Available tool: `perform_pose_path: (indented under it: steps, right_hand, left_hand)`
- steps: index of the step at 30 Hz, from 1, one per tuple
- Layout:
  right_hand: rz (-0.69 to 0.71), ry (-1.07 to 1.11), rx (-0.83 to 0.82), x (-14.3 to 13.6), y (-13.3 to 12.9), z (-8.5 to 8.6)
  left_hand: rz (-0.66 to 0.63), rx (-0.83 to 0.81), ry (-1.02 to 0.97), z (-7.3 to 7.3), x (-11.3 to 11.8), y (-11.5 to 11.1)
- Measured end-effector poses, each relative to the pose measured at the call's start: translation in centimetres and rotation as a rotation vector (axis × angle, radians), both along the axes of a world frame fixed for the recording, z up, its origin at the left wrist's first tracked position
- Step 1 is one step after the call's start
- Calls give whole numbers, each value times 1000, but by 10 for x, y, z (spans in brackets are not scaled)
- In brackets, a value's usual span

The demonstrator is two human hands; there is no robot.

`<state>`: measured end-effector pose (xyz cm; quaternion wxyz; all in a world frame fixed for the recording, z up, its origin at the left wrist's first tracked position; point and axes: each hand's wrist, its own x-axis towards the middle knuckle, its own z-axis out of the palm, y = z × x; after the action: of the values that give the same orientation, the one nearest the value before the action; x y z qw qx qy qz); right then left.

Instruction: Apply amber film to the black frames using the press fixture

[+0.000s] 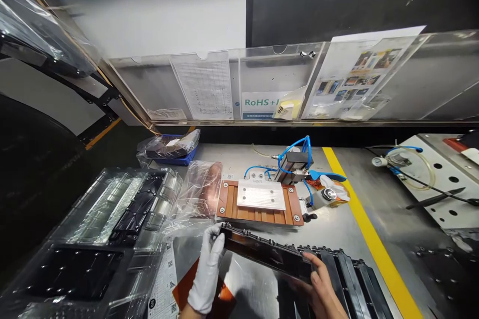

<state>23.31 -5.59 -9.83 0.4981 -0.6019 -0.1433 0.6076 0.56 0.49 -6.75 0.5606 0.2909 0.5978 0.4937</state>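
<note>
A long glossy black plastic part [267, 254] with small clips along its upper edge is held up between both hands, in front of the fixture. My left hand [207, 266], in a white glove, pinches its left end. Bare, my right hand [321, 284] grips the right end, with fingers partly hidden behind the part. Just beyond lies a brown fixture [232, 204] with a silver metal plate [261, 195] on top. Several similar black parts [346, 279] stand in a row beside my right hand.
Clear plastic trays [142, 269] with black parts stand at left. An orange sheet [224, 299] lies under my left hand. Behind the fixture is a pneumatic cylinder [295, 162] with blue hoses. A blue bin [179, 158] sits at the back. Yellow tape [359, 219] crosses the metal bench.
</note>
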Motion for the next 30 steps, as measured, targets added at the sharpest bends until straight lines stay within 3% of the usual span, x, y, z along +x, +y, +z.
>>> perform_pose_path:
  steps: [4, 9, 11, 14, 16, 19, 20, 22, 25, 28, 30]
  right_hand:
    - [167, -232, 69, 8, -1, 5]
    - [587, -374, 146, 11, -7, 15]
    - [590, -435, 162, 7, -8, 18]
    - [457, -566, 122, -3, -8, 25]
    - [365, -638, 80, -11, -5, 31]
    - [308, -663, 67, -20, 0, 39]
    - [306, -659, 67, -23, 1, 41]
    - [302, -656, 70, -26, 3, 42]
    - [297, -678, 84, -30, 3, 42]
    - [304, -712, 75, -31, 2, 41]
    - [318, -721, 64, -31, 0, 41]
  left_hand:
    - [-103, 129, 105, 2, -10, -2]
    - [-167, 132, 69, 6, -20, 3]
    - [-199, 134, 132, 14, -23, 8]
    - [-159, 211, 423, 33, -23, 11]
    - [-314, 237, 504, 47, -15, 8]
    - [-798, 158, 414, 62, 12, -1]
    - [-899, 143, 412, 63, 24, -4]
    - [-959, 154, 453, 55, 46, -9]
    - [-889, 244, 519, 29, 66, -17]
    - [-854, 310, 569, 7, 72, -24]
    - [-894, 306, 640, 6, 70, -25]
